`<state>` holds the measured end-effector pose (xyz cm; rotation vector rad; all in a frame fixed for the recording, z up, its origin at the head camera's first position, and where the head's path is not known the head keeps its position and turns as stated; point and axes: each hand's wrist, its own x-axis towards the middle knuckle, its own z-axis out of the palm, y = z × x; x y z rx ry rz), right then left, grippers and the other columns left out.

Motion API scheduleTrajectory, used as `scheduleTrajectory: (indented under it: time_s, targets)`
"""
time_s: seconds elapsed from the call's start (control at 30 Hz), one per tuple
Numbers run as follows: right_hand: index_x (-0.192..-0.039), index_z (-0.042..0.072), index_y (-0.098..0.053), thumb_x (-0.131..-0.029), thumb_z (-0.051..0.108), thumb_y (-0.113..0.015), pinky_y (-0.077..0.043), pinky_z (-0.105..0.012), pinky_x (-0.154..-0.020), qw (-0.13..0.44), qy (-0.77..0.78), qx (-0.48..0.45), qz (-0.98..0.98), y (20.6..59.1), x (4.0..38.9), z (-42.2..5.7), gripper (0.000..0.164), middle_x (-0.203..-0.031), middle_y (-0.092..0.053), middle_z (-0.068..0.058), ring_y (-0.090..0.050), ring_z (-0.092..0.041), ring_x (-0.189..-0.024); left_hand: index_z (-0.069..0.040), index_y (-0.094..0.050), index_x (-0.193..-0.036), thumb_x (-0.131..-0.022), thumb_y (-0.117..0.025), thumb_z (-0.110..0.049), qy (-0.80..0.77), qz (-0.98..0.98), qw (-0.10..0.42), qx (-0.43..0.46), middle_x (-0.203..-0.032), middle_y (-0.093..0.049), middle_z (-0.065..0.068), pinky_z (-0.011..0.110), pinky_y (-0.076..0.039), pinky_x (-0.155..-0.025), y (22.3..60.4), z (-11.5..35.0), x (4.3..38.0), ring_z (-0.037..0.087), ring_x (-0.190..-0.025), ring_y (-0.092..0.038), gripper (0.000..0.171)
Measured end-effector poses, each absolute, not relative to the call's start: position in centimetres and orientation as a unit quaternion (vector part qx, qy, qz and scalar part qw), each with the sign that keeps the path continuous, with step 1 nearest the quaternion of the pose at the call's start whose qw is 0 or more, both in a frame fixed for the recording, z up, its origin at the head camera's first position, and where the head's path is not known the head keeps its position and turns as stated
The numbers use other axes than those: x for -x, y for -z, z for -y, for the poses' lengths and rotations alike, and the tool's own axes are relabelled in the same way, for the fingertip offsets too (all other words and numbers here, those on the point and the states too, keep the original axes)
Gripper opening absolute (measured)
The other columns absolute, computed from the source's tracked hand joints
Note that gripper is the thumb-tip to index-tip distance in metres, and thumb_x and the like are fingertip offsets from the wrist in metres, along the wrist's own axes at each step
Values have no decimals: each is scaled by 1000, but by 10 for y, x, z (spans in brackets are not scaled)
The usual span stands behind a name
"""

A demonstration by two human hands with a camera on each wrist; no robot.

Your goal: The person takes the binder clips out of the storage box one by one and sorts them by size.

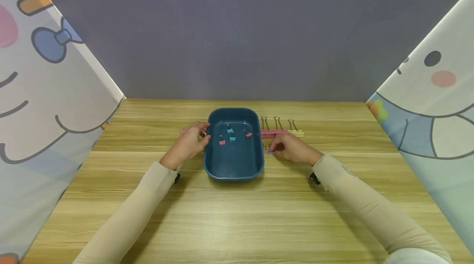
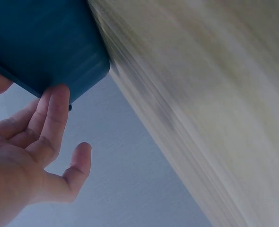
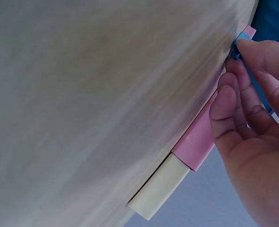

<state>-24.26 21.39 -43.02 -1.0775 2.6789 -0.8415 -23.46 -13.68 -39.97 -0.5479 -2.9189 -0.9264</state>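
Note:
A dark blue plastic bin (image 1: 234,167) stands on the table, holding several small binder clips, among them a teal clip (image 1: 232,138) and a pink clip (image 1: 222,142). My left hand (image 1: 189,142) touches the bin's left side with extended fingers; the left wrist view has the fingertips (image 2: 59,94) against its rim. To the right of the bin, my right hand (image 1: 292,148) pinches a small blue binder clip (image 3: 241,41) between thumb and finger. That clip is beside a small pink clip (image 3: 250,31), close to the bin wall. Fingers partly cover the blue clip.
Behind the right hand, large pink binder clips (image 1: 268,134) and a yellow one (image 1: 299,134) stand in a row, handles pointing away. A grey wall (image 1: 237,41) rises at the table's (image 1: 229,223) back edge. Printed cloth panels (image 1: 437,103) flank both sides.

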Motion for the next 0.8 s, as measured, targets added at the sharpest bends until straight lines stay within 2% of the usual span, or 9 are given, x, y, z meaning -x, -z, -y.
scheduleTrajectory:
  time_s: [0.4, 0.57, 0.8]
  targets:
    - [-85, 10, -70, -80, -1, -71, -49, -30, -68, 71, 288, 334, -894, 421, 240, -215, 13, -86, -62, 4, -56, -12, -77, 4, -53, -128, -89, -63, -10, 296, 939, 14, 174, -103, -59, 12, 45, -28, -78, 400, 137, 234, 24, -91, -61, 43]
    - [-88, 9, -69, -82, -1, -67, -48, -31, -64, 51, 291, 333, -895, 404, 239, -213, 12, -86, -62, 3, -55, -12, -74, 4, -53, -128, -89, -63, -10, 295, 939, 12, 173, -103, -59, 12, 45, -28, -78, 400, 137, 234, 24, -91, -61, 43]
    - [-90, 8, -71, -83, 3, -71, -47, -31, -63, 29, 287, 338, -896, 385, 239, -208, 9, -84, -61, 4, -53, -12, -71, 5, -53, -128, -89, -63, -10, 296, 939, 14, 177, -104, -59, 13, 45, -28, -77, 399, 136, 234, 23, -91, -61, 42]
